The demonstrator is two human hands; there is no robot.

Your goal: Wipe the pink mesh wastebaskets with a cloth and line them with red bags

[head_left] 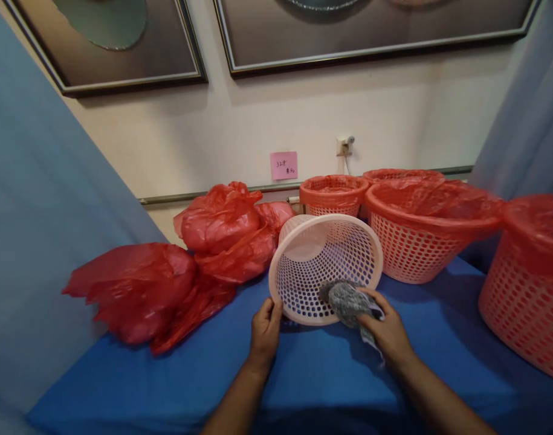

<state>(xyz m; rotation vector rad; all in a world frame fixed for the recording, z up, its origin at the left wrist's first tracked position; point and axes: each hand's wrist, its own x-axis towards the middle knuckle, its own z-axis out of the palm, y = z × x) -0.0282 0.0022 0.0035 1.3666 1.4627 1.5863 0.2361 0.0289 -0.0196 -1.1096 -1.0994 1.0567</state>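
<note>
The left hand (pixel 265 332) pinches the rim of a pale basket (pixel 310 251) tipped toward the person. The right hand (pixel 382 326) grips a fuzzy gray cloth (pixel 349 303) at the basket's mouth. I see crinkly red bags (pixel 224 226) on the left, then the pale basket, round and full of holes, then red-lined baskets (pixel 407 249). Behind the blue desk (pixel 316 374) is a whitish wall (pixel 258 121) with a pink note (pixel 284 165).

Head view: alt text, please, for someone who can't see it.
A person's left grip holds a tipped pale basket by its rim while the right grip holds a gray cloth at its opening. Red plastic bags lie left on a blue cover; red-lined baskets stand right.
</note>
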